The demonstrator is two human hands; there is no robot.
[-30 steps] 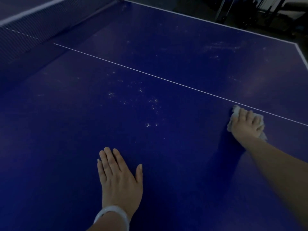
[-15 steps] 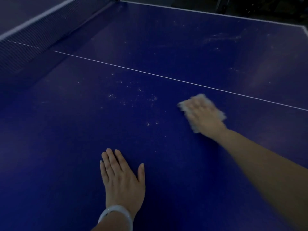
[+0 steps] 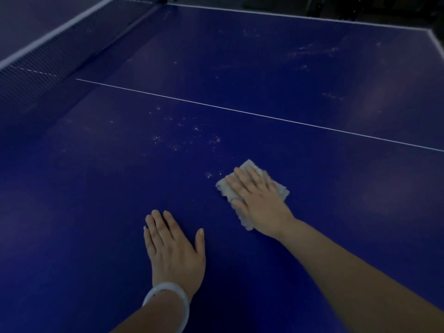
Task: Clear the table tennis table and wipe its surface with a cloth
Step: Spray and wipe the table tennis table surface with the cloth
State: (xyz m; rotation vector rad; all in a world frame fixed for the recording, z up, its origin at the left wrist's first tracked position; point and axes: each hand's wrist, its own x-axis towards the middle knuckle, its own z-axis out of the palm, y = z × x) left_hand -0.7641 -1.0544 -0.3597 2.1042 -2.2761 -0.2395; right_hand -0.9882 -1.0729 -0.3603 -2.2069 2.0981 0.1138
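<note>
Dim blue table: right hand flat, fingers straight, pressing cloth; left hand flat at seven o'clock; specks, perhaps dust, at eleven.

Left hand flat on table, right hand beside it on cloth

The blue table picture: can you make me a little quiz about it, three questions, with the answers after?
1. True or false: the left hand lies flat on the table.
2. What does the right hand press down? A) cloth B) paddle C) ball
3. Fill in: white specks lie between the cloth and the ____.

Key: 1 true; 2 A; 3 net.
</note>
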